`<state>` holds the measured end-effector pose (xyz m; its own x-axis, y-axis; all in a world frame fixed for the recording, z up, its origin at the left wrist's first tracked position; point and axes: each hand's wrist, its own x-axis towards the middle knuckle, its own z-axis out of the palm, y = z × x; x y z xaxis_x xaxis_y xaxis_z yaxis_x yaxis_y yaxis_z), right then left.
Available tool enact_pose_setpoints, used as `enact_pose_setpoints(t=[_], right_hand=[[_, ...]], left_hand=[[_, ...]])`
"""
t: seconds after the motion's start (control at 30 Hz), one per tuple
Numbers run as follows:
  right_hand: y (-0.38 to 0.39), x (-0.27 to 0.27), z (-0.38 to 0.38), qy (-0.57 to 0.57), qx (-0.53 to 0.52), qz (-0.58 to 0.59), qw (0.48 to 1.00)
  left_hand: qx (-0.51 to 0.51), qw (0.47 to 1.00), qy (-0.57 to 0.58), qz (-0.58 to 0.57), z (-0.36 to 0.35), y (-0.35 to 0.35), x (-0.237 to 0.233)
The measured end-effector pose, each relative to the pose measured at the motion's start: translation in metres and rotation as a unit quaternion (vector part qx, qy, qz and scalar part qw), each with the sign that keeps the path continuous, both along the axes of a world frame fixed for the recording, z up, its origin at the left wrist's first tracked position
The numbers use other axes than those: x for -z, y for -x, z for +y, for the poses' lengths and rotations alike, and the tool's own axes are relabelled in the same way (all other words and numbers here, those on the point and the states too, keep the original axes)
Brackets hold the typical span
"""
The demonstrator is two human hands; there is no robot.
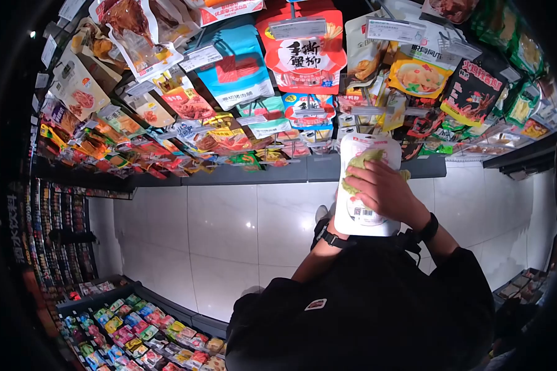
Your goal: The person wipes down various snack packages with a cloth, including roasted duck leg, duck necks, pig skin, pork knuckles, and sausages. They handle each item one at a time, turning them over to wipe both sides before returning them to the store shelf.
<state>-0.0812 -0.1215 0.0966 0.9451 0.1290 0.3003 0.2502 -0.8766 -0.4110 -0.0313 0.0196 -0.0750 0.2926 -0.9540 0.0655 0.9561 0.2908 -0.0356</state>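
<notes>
A white vacuum-type food packet [377,226] with a hang hole at its top and printed label is held up in front of the shelf. My left hand [333,227] supports it from behind, its fingers hidden by the packet. A crumpled yellow-green cloth [359,166] lies on the packet's face under my right hand [380,188], whose fingers are bent over it and press it against the packet.
Hanging snack packets fill the shelf ahead, among them a red packet [303,52], a blue packet [235,68] and a black packet [472,93]. Price tags [393,29] stick out on hooks. A bin of small colourful packets [142,331] stands behind on the left, across the tiled floor [223,216].
</notes>
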Motion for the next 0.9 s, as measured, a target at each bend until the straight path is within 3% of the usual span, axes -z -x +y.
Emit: enact_pose_setpoints(t=[0.03, 0.07, 0.1, 0.13, 0.27, 0.37, 0.43, 0.57, 0.7, 0.73, 0.87, 0.9], right_hand=[[-0.004, 0.000, -0.007, 0.015, 0.051, -0.002, 0.999], [-0.006, 0.002, -0.013, -0.007, 0.081, -0.013, 0.997], [-0.007, 0.004, -0.019, -0.005, 0.082, -0.013, 0.997], [-0.008, 0.005, -0.023, -0.044, 0.110, 0.024, 0.993], [-0.005, 0.003, -0.023, -0.087, 0.121, 0.055, 0.987], [0.002, 0.001, -0.009, -0.082, 0.071, 0.050, 0.993], [0.009, 0.002, -0.001, -0.072, 0.029, 0.041, 0.996], [0.016, 0.001, 0.008, -0.050, -0.032, 0.082, 0.995], [0.012, 0.002, -0.009, -0.018, 0.041, 0.008, 0.999], [0.010, 0.003, -0.011, 0.001, 0.090, -0.023, 0.996], [0.012, 0.012, 0.003, -0.018, 0.089, 0.027, 0.995], [0.014, 0.015, 0.008, -0.015, 0.020, 0.010, 1.000]], left_hand=[[-0.001, 1.000, 0.001, 0.000, -0.003, -0.004, -0.019], [-0.077, 0.926, -0.134, -0.345, -0.008, -0.006, -0.039], [-0.142, 0.715, -0.248, -0.639, -0.012, -0.008, -0.052], [-0.153, 0.680, -0.248, -0.673, -0.016, -0.010, -0.032], [-0.126, 0.863, -0.226, -0.435, -0.012, -0.011, -0.031], [-0.101, 0.944, -0.177, -0.261, -0.008, -0.015, -0.032], [-0.088, 0.971, -0.142, -0.173, -0.005, -0.018, -0.031], [-0.079, 0.989, -0.097, -0.079, 0.001, -0.024, -0.033], [-0.080, 0.989, -0.098, -0.079, -0.001, -0.025, -0.036], [-0.085, 0.987, -0.104, -0.092, -0.005, -0.025, -0.036], [-0.106, 0.948, -0.180, -0.238, -0.017, -0.023, -0.042], [-0.115, 0.930, -0.203, -0.285, -0.020, -0.021, -0.043]])
